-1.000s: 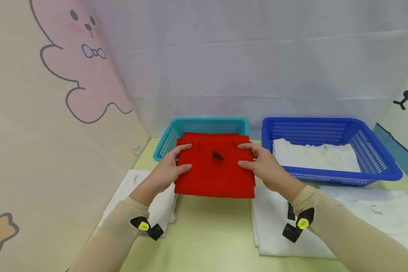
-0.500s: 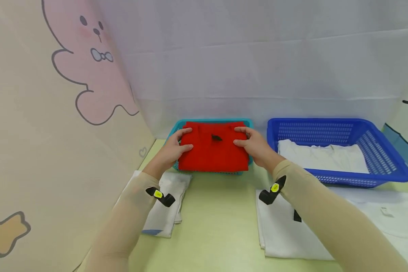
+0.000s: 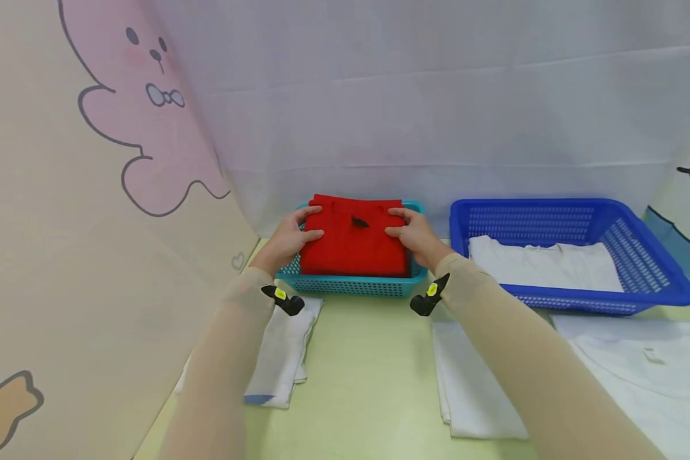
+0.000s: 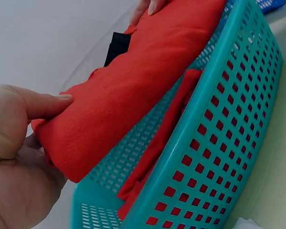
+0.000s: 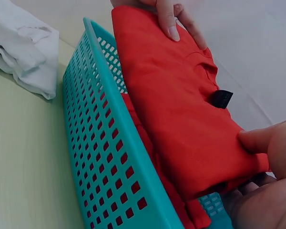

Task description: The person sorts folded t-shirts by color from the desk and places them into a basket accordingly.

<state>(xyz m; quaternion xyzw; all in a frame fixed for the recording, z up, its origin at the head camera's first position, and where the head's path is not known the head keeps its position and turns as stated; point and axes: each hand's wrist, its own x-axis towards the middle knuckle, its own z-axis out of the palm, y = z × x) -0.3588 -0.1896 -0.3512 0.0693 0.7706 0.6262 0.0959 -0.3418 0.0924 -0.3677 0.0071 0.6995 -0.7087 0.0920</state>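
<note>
A folded red shirt [image 3: 353, 249] with a black neck label [image 5: 222, 98] is held between both hands over the teal basket [image 3: 351, 285]. My left hand [image 3: 287, 239] grips its left edge, thumb on top and fingers beneath, as the left wrist view shows. On the other side my right hand [image 3: 416, 236] pinches the right edge the same way. More red cloth [image 4: 155, 148] lies inside the basket under the shirt, seen through the holes in its wall.
A blue basket [image 3: 609, 300] with a folded white garment [image 3: 543, 265] stands to the right. Folded white cloth [image 3: 282, 351] lies at the left, and white shirts [image 3: 638, 370] lie at the right of the pale green table [image 3: 374, 370]. A white curtain hangs behind.
Both hands have carried the folded red shirt away from me, from in front of the teal basket to over it, and its near edge is now behind the basket's front rim.
</note>
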